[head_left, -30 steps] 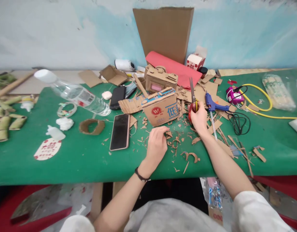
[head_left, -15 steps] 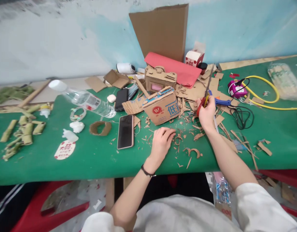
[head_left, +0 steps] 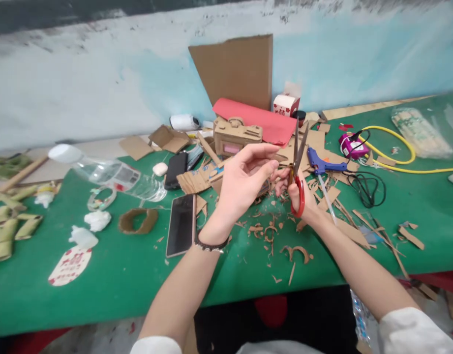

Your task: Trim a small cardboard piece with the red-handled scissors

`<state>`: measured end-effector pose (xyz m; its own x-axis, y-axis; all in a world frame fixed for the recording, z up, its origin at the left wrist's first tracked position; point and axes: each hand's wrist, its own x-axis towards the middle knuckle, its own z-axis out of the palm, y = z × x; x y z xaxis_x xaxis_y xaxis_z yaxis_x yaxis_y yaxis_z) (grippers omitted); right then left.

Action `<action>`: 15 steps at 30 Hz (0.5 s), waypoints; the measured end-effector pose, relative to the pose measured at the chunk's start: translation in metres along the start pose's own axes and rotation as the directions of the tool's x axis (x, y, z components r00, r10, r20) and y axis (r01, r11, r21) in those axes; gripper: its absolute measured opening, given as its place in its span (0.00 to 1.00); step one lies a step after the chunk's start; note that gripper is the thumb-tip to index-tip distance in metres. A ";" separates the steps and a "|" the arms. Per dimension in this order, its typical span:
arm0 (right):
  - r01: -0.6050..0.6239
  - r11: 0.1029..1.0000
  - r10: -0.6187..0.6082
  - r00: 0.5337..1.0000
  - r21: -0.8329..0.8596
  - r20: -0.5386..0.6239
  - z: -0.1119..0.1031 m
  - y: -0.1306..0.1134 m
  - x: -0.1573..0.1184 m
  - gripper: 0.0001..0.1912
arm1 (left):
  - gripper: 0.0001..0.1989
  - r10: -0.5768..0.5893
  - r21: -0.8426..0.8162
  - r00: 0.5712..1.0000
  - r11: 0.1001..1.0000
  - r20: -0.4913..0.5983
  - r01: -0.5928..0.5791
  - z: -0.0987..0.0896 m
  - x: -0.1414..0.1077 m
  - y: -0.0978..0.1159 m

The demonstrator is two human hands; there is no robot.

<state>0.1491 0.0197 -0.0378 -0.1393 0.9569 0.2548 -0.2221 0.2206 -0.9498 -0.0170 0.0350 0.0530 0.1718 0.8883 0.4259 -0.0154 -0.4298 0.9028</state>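
My right hand [head_left: 303, 199] is closed round a pair of scissors [head_left: 297, 164] with red handles, their blades parted and pointing up. Close beside it, my left hand [head_left: 246, 172] is raised over the table, thumb and fingers brought together in a pinch. Whatever lies between those fingertips is too small or hidden to make out. Behind the left hand, a printed cardboard box [head_left: 216, 183] is mostly covered. Farther back stands a cardboard camera model [head_left: 233, 136]. Curled cardboard scraps [head_left: 268, 231] lie below both hands.
A phone [head_left: 181, 225] and a cardboard ring [head_left: 137, 221] lie to the left, near a tilted plastic bottle [head_left: 119, 177]. On the right are a blue glue gun [head_left: 325, 163], a purple plug block [head_left: 353, 146] and a yellow cable [head_left: 407, 142]. Red paper [head_left: 256, 120] lies behind.
My left hand has risen from the tabletop towards the right hand, now covering most of the printed box. The scissors have moved left and their blades have opened. The view has tilted up.
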 end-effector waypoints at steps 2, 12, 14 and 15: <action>0.056 0.998 -0.058 0.998 0.034 0.032 0.002 0.000 -0.002 0.30 | 0.14 0.015 0.007 1.000 1.000 0.006 -0.015 0.002 0.016 0.003; 0.030 0.999 -0.028 0.997 -0.021 0.070 0.008 0.005 -0.006 0.32 | 0.14 -0.109 -0.102 0.994 0.989 0.026 0.111 0.014 0.027 -0.003; 0.064 0.995 -0.061 0.997 -0.073 0.048 0.008 0.006 -0.004 0.34 | 0.13 -0.127 -0.100 0.991 0.986 0.048 0.131 0.018 0.026 -0.003; 0.068 0.990 -0.064 0.997 -0.126 0.036 0.008 0.006 -0.004 0.35 | 0.13 -0.133 -0.095 0.989 0.986 0.061 0.138 0.019 0.026 -0.004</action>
<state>0.1403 0.0162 -0.0433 -0.1591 0.9336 0.3211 -0.1074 0.3070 -0.9456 0.0066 0.0567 0.0594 0.2322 0.9260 0.2977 -0.0847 -0.2857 0.9546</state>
